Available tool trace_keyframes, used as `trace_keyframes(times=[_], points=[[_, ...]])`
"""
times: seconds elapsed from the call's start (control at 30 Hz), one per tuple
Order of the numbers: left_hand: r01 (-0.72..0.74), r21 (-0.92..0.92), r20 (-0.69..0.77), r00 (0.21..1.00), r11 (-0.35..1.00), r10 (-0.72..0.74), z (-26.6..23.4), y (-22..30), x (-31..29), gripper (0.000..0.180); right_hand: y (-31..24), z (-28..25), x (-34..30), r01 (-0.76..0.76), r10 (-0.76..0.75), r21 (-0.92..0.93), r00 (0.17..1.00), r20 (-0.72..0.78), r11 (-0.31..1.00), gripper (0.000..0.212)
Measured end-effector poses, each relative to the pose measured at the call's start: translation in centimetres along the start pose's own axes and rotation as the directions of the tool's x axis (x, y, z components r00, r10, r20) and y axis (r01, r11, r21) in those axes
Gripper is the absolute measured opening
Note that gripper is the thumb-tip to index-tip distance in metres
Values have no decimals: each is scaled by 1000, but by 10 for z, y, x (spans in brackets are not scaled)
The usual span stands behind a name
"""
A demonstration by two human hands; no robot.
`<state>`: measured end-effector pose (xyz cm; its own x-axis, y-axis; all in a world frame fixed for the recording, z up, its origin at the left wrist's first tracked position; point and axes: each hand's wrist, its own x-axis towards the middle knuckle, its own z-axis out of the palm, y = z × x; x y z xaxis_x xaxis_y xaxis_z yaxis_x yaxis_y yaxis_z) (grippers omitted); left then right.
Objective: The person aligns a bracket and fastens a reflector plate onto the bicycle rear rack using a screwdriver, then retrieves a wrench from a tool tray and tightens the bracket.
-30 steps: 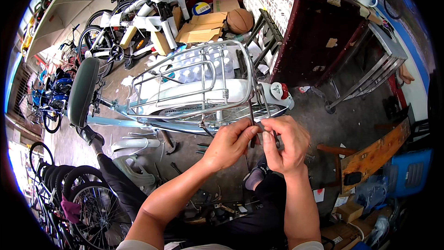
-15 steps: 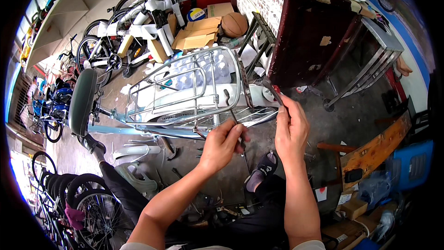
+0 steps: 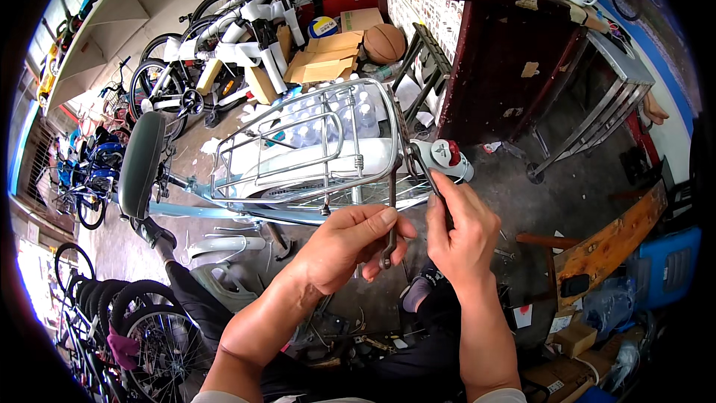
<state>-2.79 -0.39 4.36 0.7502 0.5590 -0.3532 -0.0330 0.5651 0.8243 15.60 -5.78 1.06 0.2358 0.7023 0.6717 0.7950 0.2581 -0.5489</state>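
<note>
Thin dark metal stay rod [image 3: 391, 216] hangs from the rear corner of the wire rear rack [image 3: 298, 153], running down into the left hand [image 3: 350, 242]. Left fingers [image 3: 384, 218] curled shut around the rod's lower part, thumb pressed on it; rod's lower end pokes out below the fist. Right hand [image 3: 461, 227] just beside, fingers pinched closed on a second dark strut [image 3: 424, 172] that slants up to the same rack corner. Beyond the fingers: white rear mudguard [image 3: 328, 157] under the rack, red-and-white reflector [image 3: 447, 155] close by. Black saddle [image 3: 142, 164] well to the left. Farther off, basketball [image 3: 384, 43], cardboard boxes [image 3: 324, 60], dark cabinet [image 3: 507, 60].
</note>
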Motion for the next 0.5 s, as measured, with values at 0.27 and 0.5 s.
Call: trace_keyframes(times=[0.27, 0.5], points=[[52, -125, 19, 999, 991, -50, 5, 10, -4, 39, -18, -5, 5, -55, 56, 72, 998, -3, 996, 28], [74, -252, 8, 997, 965, -74, 12, 17, -3, 40, -29, -14, 12, -175, 161, 128, 981, 107, 976, 33]])
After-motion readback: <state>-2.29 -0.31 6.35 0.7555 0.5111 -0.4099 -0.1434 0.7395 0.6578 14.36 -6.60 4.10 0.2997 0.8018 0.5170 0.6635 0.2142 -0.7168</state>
